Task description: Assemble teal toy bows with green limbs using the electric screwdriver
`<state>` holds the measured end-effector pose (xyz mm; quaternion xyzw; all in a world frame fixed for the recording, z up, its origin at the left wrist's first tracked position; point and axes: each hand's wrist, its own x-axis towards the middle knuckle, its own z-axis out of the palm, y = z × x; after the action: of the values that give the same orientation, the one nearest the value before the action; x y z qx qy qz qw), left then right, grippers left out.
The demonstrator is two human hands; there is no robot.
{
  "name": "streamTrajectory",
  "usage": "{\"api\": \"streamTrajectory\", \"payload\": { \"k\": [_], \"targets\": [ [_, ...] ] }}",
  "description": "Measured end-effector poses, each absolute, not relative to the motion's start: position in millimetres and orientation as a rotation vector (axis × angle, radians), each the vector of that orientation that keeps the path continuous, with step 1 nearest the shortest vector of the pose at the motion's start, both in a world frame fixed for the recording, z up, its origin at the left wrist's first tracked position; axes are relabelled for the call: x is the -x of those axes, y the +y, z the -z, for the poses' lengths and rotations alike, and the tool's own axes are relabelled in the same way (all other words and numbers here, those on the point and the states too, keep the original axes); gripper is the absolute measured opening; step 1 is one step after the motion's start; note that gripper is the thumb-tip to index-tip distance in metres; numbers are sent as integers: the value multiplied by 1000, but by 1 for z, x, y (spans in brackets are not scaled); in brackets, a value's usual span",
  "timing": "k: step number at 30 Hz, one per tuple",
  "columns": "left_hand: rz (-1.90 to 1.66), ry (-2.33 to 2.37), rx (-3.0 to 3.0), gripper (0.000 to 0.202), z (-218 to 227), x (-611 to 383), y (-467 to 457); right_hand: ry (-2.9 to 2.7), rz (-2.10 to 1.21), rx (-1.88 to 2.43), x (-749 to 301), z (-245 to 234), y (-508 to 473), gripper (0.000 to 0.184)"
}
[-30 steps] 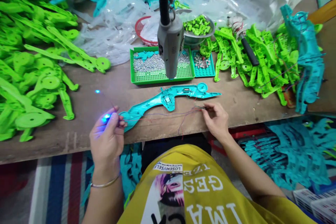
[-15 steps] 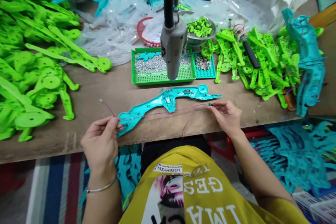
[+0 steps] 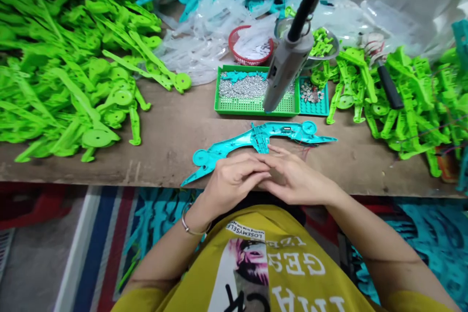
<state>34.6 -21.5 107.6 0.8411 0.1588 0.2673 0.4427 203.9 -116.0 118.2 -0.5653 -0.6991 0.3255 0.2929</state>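
A teal bow-shaped plastic shell (image 3: 234, 145) lies on the wooden bench (image 3: 171, 126) in front of me. My left hand (image 3: 234, 180) and my right hand (image 3: 298, 180) meet just below its middle, fingertips pinched together and touching. They hold thin wires that are almost wholly hidden; a bit of red wire (image 3: 304, 145) shows by the shell's right end. A grey electric screwdriver (image 3: 287, 70) hangs tilted just above the shell.
Behind the shell stand a green tray of screws (image 3: 256, 105) and a small teal tray (image 3: 314, 105). Farther back are a red basket (image 3: 250, 46) and a metal bowl of green bits (image 3: 323, 41). Green parts are heaped at left (image 3: 73, 73) and right (image 3: 405, 102).
My hands were spread wide with the wires stretched between them and an LED lit blue at the left. They have now come together at the shell's middle, and the view has shifted left.
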Motion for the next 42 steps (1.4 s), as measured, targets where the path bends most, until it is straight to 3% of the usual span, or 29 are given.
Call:
{"api": "streamTrajectory", "payload": {
  "k": [3, 9, 16, 21, 23, 26, 28, 35, 42],
  "targets": [
    [-677, 388, -2097, 13, -105, -32, -15, -1788, -1051, 1591, -211, -115, -108, 28],
    [-762, 371, -2150, 17, -83, -28, -6, -1575, -1224, 1661, -225, -111, -108, 24],
    [-832, 256, -2437, 25, -60, -34, -9, -1584, -819, 1920, -230, -93, -104, 15],
    [-849, 504, -2309, 18, -51, -41, -5, -1401, -898, 1822, -238, -90, -96, 13],
    [-776, 593, -2327, 30, -51, -43, -2, -1494, -748, 1864, -242, -89, -91, 17],
    [-594, 771, -2424, 69, -53, -44, 3, -1806, -383, 1999, -248, -88, -86, 23],
    [-487, 878, -2477, 78, -52, -45, 7, -1992, -223, 2063, -250, -88, -83, 25],
    [-380, 891, -2523, 55, -39, -47, 11, -2192, -180, 2184, -246, -86, -76, 24],
    [-390, 816, -2513, 51, -43, -45, 11, -1961, -379, 2260, -244, -80, -79, 18]
  ]
}}
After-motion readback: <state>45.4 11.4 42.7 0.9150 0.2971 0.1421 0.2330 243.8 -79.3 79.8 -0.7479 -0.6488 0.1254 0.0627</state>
